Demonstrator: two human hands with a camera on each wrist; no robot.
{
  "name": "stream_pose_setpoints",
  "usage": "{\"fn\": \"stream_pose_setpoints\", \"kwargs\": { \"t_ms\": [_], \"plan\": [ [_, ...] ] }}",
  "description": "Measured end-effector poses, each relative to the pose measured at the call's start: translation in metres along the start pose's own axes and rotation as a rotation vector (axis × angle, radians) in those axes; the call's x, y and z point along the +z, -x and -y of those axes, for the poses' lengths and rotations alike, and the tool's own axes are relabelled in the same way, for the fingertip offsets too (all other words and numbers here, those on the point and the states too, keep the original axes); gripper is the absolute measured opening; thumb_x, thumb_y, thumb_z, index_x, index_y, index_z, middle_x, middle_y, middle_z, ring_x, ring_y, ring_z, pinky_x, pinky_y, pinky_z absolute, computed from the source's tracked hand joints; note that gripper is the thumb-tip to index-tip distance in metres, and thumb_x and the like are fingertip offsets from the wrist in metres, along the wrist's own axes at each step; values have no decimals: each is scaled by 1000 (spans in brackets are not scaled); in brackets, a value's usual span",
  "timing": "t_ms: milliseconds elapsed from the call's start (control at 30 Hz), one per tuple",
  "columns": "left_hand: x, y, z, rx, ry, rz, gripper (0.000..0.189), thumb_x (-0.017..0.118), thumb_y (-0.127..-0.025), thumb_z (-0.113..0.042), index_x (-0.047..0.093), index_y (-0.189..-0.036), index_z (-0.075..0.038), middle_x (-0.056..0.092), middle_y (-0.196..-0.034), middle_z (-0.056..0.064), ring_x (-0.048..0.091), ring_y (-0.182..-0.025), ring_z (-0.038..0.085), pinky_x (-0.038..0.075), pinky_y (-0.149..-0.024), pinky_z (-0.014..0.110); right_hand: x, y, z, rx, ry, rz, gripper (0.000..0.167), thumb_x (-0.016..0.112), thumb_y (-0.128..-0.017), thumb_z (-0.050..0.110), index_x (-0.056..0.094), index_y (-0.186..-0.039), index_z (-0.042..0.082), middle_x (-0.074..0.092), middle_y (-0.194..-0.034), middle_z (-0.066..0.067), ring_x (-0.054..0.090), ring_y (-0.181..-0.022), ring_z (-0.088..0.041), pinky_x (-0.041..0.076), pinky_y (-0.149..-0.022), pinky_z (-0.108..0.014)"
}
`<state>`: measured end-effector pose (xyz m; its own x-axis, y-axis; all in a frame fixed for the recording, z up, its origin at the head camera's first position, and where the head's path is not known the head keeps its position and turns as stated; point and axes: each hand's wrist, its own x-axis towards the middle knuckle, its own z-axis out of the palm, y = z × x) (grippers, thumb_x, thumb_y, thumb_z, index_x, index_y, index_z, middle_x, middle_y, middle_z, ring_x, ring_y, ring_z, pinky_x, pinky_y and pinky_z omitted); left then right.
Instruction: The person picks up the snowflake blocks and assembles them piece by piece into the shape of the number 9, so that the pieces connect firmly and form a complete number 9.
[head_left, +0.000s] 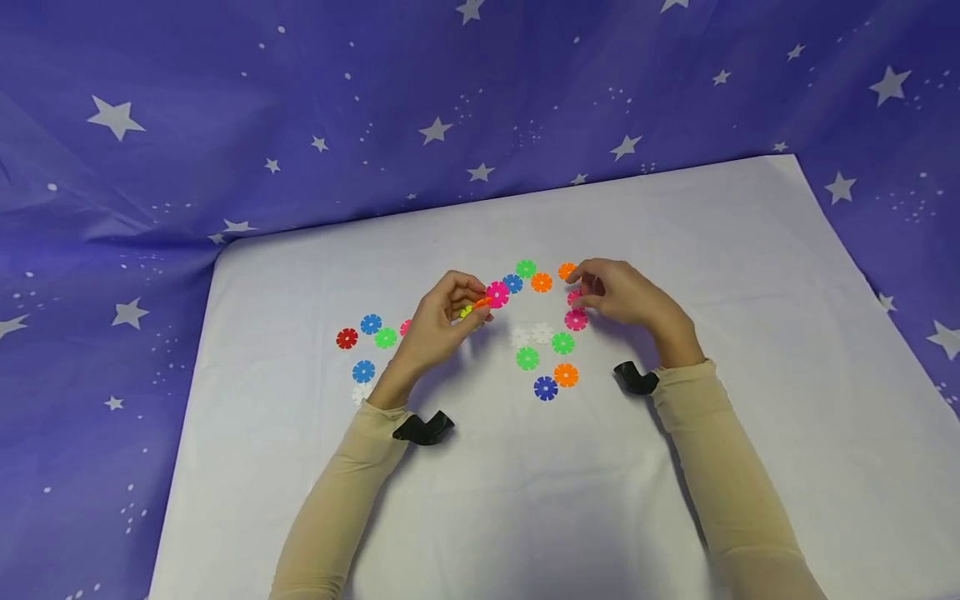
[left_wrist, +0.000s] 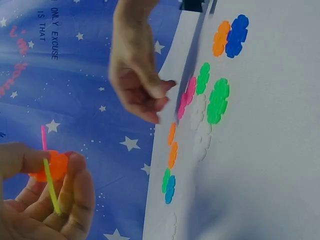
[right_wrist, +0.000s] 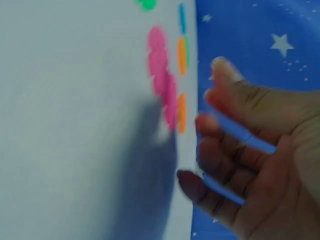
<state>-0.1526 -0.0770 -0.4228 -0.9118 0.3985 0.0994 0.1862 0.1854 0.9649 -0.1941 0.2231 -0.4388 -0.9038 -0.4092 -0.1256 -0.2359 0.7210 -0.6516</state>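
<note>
one raised left grip (head_left: 438, 320) pinches joined discs (head_left: 497, 294); right grip (head_left: 624, 293) hovers, loosely parted.

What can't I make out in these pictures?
- Head view: part of a pink disc on the table, hidden by the left hand.
- Left wrist view: part of the held orange disc, covered by that hand's thumb.
- Right wrist view: the rest of a green disc, cut off by the top edge.

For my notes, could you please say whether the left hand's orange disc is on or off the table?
Off the table: the left hand pinches the orange disc, seen against the blue backdrop.
</note>
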Motion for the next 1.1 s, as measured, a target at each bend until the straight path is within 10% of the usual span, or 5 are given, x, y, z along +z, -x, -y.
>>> {"fn": "stream_pose_setpoints", "kwargs": {
  "t_ms": [500, 767, 1100],
  "plan": [
    [-6, 1, -1, 11, -149, 16, 47, 75, -87, -13, 62, -132, -18, 66, -114, 3, 62, -95, 17, 55, -83, 29, 8, -4, -2, 67, 131, 18, 21, 72, -86, 4, 58, -101, 2, 55, -91, -12, 51, -83, -25, 44, -74, -37],
    [-3, -1, -2, 170, -287, -67, 48, 76, -86, -13, 63, -131, -15, 71, -109, 4, 65, -89, 14, 56, -80, 30, 10, -1, 19, -104, -16, -94, 17, 71, -89, 11, 55, -96, 10, 59, -77, -5, 50, -64, -19, 42, -58, -26],
    [2, 1, -6, 159, -331, -95, 46, 72, -89, -12, 61, -133, -9, 70, -107, 9, 65, -87, 20, 58, -76, 31, 18, 3, 62, -380, -196, -208, 20, 70, -88, 1, 54, -99, 5, 62, -76, -3, 46, -57, -13, 38, -53, -24]
  ]
}}
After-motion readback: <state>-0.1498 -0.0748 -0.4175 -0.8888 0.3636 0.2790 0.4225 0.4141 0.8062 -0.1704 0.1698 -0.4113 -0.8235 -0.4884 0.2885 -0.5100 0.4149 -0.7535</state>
